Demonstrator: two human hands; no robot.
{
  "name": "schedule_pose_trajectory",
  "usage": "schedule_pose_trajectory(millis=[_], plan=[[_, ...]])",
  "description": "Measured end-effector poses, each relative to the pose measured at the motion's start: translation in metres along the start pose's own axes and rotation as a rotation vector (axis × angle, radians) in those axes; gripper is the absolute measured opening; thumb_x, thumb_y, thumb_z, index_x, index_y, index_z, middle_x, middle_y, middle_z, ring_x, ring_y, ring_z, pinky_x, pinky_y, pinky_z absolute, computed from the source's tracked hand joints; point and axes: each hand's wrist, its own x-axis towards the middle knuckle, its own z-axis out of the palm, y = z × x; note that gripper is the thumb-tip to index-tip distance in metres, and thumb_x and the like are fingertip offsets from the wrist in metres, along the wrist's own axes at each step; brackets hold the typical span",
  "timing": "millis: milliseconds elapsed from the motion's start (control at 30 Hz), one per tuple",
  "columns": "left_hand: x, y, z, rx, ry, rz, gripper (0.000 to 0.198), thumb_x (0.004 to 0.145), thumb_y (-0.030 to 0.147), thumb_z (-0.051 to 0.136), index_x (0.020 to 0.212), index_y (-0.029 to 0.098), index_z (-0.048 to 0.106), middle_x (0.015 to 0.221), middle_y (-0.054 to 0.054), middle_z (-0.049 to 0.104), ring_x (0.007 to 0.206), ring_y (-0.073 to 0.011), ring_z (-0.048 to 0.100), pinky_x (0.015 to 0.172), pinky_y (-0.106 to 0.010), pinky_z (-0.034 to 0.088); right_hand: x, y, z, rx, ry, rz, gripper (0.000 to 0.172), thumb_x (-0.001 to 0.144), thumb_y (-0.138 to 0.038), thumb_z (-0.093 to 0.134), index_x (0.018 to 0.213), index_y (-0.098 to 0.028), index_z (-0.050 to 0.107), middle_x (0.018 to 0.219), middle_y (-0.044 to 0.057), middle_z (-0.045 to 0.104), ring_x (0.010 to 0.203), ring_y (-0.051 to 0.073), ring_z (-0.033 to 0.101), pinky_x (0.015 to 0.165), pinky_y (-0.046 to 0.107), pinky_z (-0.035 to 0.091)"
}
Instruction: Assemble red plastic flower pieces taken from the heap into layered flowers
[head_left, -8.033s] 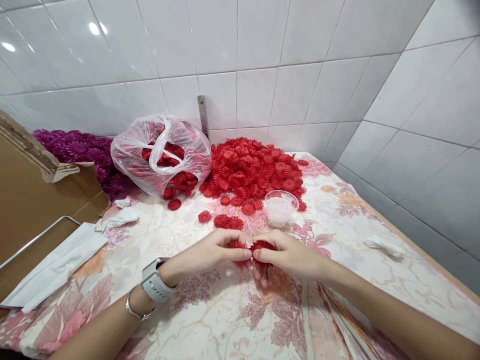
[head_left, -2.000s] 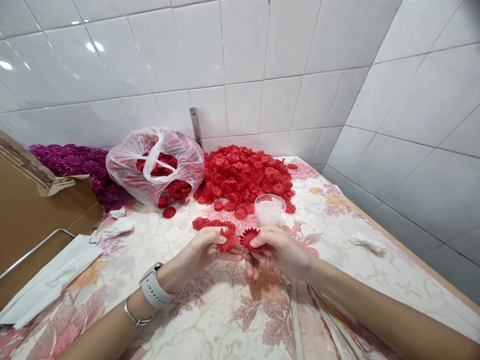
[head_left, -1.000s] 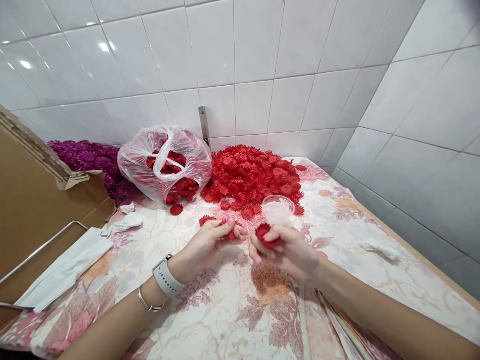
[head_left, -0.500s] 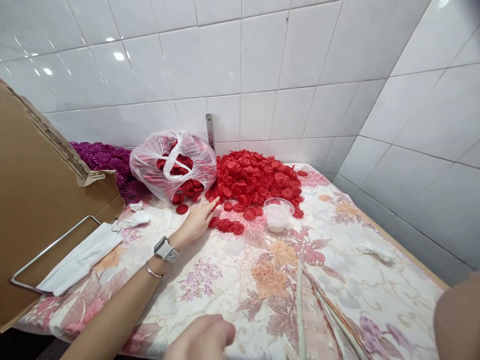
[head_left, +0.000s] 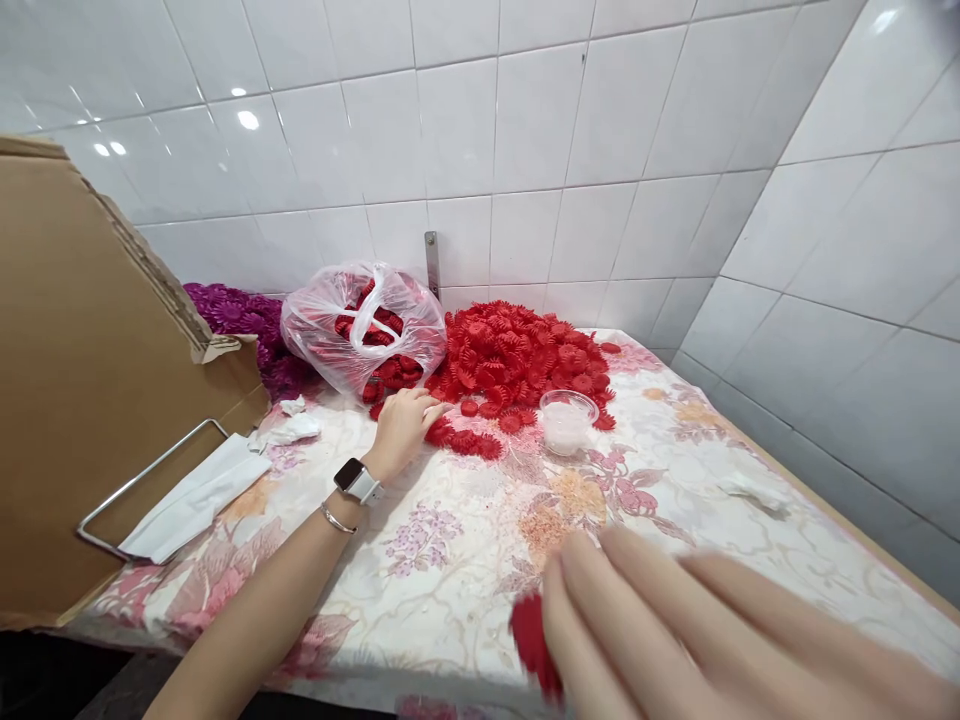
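Note:
My left hand, with a watch and bangle on the wrist, is at the front left edge of a heap of red flower heads. Its fingers are bent together, and what they hold, if anything, is hidden. A short row of red flower heads lies just to its right. Large and blurred in the lower right, my right hand is close to the camera. Beside its index finger shows a blurred red flower head, seemingly pinched there; the thumb is hidden.
A clear plastic bag of red flower heads stands by the wall, with purple flowers behind it. At left are a cardboard box, a metal loop and white paper. A clear tub sits before the heap.
My left hand has shifted slightly left along the heap, its fingers more bent. A blurred hand at bottom centre is gone from there; my right hand now covers the lower right, where pale stems showed.

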Motion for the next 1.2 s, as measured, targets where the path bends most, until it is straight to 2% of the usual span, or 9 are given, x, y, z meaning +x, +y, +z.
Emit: schedule_pose_trajectory(millis=[133,233,333,433,600,767,967,1100,1200], plan=[[-0.007,0.024,-0.002,-0.145,0.025,0.016,0.034,0.086,0.039,0.039,0.084,0.016,0.064,0.094,-0.009,0.063,0.089,-0.0219,0.054,0.082,-0.033,0.037,0.051,0.032,-0.015,-0.303,0.026,0.088,0.018,0.07,-0.016,0.052,0.053,-0.021,0.053,0.057,0.006,0.055,0.058,0.019,0.051,0.053,0.031,0.038],[-0.015,0.044,0.001,-0.281,-0.151,0.066,0.045,0.088,0.042,0.031,0.068,0.014,0.061,0.066,-0.004,0.062,0.063,-0.0158,0.055,0.061,-0.026,0.041,0.075,0.078,-0.014,0.03,-0.031,0.291,0.021,0.076,-0.027,0.052,0.058,-0.016,0.056,0.055,0.002,0.053,0.052,0.013,0.049,0.05,0.026,0.038],[-0.024,0.058,0.007,-0.374,-0.326,0.116,0.038,0.085,0.04,0.04,0.065,0.014,0.059,0.061,0.0,0.058,0.057,-0.0126,0.051,0.053,-0.022,0.038,0.075,0.104,-0.005,0.372,-0.051,0.445,0.029,0.077,-0.038,0.053,0.064,-0.014,0.057,0.058,0.001,0.053,0.049,0.01,0.049,0.043,0.022,0.034],[-0.032,0.065,0.012,-0.458,-0.38,0.081,0.033,0.086,0.033,0.038,0.062,0.015,0.052,0.059,0.002,0.051,0.056,-0.0108,0.046,0.053,-0.022,0.034,0.066,0.105,0.0,0.513,-0.028,0.537,0.027,0.075,-0.04,0.056,0.074,-0.013,0.06,0.06,0.0,0.055,0.05,0.009,0.05,0.04,0.019,0.032],[-0.038,0.072,0.014,-0.605,-0.472,-0.055,0.031,0.086,0.027,0.037,0.057,0.016,0.044,0.057,0.003,0.045,0.055,-0.0098,0.042,0.053,-0.022,0.031,0.061,0.101,-0.003,0.654,-0.003,0.439,0.026,0.068,-0.033,0.066,0.08,-0.011,0.063,0.071,0.004,0.064,0.062,0.012,0.057,0.059,0.024,0.046],[-0.037,0.072,0.015,-0.732,-0.559,-0.125,0.033,0.085,0.031,0.038,0.058,0.015,0.048,0.055,0.003,0.047,0.054,-0.0099,0.043,0.053,-0.022,0.033,0.057,0.109,0.001,0.726,-0.016,0.476,0.029,0.07,-0.038,0.065,0.07,-0.01,0.062,0.059,0.003,0.061,0.049,0.011,0.057,0.049,0.023,0.046],[-0.039,0.073,0.018,-0.776,-0.425,-0.234,0.027,0.083,0.04,0.045,0.07,0.016,0.051,0.062,0.003,0.051,0.056,-0.0103,0.048,0.055,-0.022,0.038,0.055,0.109,0.007,0.719,0.065,0.555,0.029,0.069,-0.04,0.065,0.063,-0.012,0.057,0.049,-0.003,0.053,0.038,0.006,0.047,0.035,0.017,0.035],[-0.039,0.074,0.02,-0.942,-0.337,-0.27,0.018,0.076,0.029,0.057,0.089,0.017,0.056,0.083,-0.001,0.059,0.074,-0.0132,0.055,0.063,-0.023,0.043,0.055,0.11,0.011,0.693,0.068,0.579,0.03,0.069,-0.042,0.063,0.065,-0.012,0.058,0.045,-0.004,0.05,0.037,0.005,0.044,0.033,0.016,0.03],[-0.038,0.072,0.021,-1.02,-0.307,-0.312,0.015,0.073,0.024,0.059,0.085,0.016,0.056,0.077,0.0,0.059,0.07,-0.0123,0.055,0.063,-0.023,0.043,0.054,0.109,0.014,0.707,0.048,0.578,0.032,0.07,-0.044,0.062,0.066,-0.012,0.057,0.044,-0.003,0.051,0.036,0.006,0.044,0.033,0.016,0.031]])
